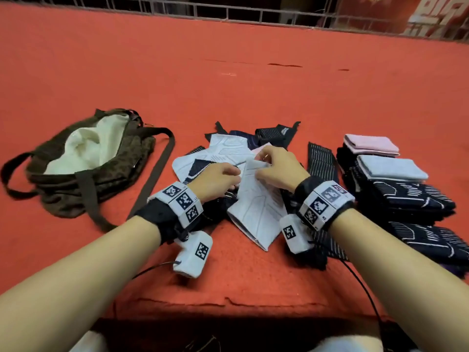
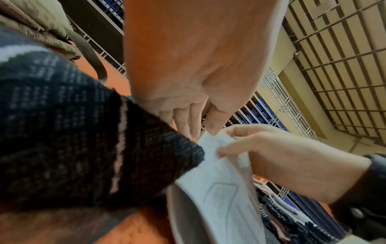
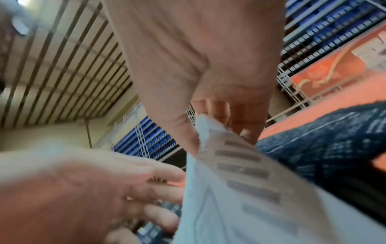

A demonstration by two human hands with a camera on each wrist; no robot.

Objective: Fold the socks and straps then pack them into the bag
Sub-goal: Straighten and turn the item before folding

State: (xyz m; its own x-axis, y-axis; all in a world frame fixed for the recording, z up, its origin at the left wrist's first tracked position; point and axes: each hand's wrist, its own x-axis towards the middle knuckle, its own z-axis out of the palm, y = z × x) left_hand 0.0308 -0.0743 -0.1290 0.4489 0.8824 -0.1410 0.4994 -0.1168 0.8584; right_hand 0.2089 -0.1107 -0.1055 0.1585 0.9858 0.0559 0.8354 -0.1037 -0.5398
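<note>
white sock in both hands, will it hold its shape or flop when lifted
Probably floppy: the white sock bends and drapes below where the left hand and right hand pinch its top edge. Likely light too, since fingertip pinches seem enough.

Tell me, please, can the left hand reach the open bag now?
Probably yes, once freed. The left hand pinches the white sock together with the right hand; the bag lies open on its side, bare carpet between.
</note>
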